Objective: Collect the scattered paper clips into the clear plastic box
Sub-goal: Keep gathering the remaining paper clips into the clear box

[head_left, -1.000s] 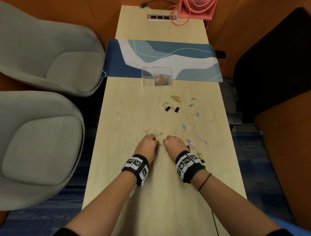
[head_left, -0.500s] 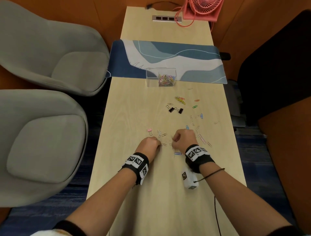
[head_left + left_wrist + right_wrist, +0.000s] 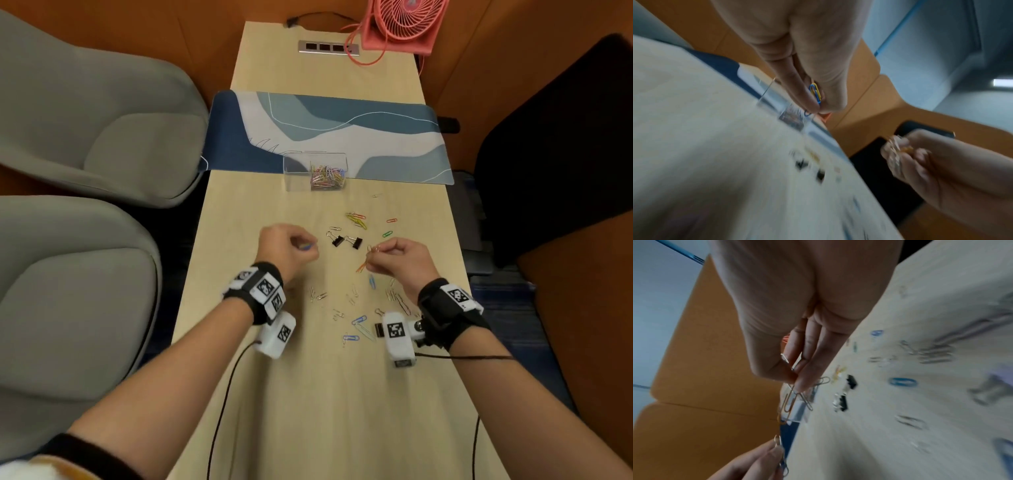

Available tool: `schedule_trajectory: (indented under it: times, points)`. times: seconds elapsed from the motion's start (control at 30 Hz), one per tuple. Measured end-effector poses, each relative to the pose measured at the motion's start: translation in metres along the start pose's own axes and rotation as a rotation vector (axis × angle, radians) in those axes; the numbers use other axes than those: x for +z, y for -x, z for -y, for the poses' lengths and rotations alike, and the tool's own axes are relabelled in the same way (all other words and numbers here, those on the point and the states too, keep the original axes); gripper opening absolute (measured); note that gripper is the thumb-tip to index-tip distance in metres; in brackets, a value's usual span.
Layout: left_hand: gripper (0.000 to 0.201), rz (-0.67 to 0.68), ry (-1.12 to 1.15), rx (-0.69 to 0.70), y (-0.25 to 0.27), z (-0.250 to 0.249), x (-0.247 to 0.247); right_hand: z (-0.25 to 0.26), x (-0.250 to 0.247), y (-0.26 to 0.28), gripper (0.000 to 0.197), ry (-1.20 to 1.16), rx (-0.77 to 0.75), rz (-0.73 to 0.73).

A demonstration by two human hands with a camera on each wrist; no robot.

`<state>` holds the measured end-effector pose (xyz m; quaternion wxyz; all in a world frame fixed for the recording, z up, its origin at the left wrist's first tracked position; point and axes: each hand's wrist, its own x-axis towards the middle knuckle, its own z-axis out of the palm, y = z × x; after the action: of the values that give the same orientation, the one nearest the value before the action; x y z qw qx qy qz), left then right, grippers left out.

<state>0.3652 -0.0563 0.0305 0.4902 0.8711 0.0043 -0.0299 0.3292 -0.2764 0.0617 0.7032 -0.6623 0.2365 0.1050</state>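
While both hands hang above the pale wooden table (image 3: 308, 394), the left hand (image 3: 286, 250) pinches blue and yellow paper clips (image 3: 306, 246) and the right hand (image 3: 399, 262) pinches silver and orange ones (image 3: 366, 260); carry both low over the clear plastic box (image 3: 315, 171), half on the blue mat, before releasing.

Left wrist: the clips (image 3: 815, 94) sit between thumb and finger; the table is blurred.

Right wrist: dangling clips (image 3: 791, 400) could slip; how many, I cannot tell.

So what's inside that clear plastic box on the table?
The clear plastic box holds a heap of coloured paper clips piled toward its right end; its left end looks bare. Whatever lies under the heap is covered, and a count is impossible.
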Motion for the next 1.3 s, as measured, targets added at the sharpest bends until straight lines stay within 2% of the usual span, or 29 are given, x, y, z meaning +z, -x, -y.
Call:
schedule_trajectory:
  times: [0.13, 0.3, 0.5, 0.83, 0.9, 1.0, 1.13, 1.3]
  points:
    - [0.008, -0.102, 0.063, 0.06, -0.068, -0.028, -0.015, 0.05, 0.004, -0.022, 0.017, -0.041, -0.129, 0.022]
    - [0.008, -0.196, 0.103, 0.07, -0.137, -0.043, -0.011, 0.099, 0.015, -0.067, 0.019, -0.148, -0.234, 0.009]
    - [0.009, -0.151, 0.099, 0.042, -0.194, -0.028, 0.016, 0.12, 0.031, -0.134, 0.019, -0.214, -0.284, -0.05]
    - [0.018, -0.076, -0.017, 0.106, -0.207, -0.01, 0.034, 0.1, 0.056, -0.198, 0.018, -0.045, -0.307, -0.134]
    - [0.016, -0.094, -0.01, 0.127, -0.204, -0.008, 0.031, 0.091, 0.063, -0.203, 0.017, 0.041, -0.329, -0.153]
    - [0.01, -0.162, 0.05, 0.164, -0.198, -0.002, 0.023, 0.084, 0.072, -0.209, 0.014, 0.33, -0.459, -0.185]
    - [0.013, -0.26, 0.089, 0.215, -0.185, 0.01, 0.013, 0.08, 0.087, -0.216, 0.012, 0.722, -0.628, -0.072]
    - [0.013, -0.273, 0.084, 0.243, -0.162, 0.021, 0.004, 0.076, 0.096, -0.223, 0.013, 1.112, -0.643, 0.005]
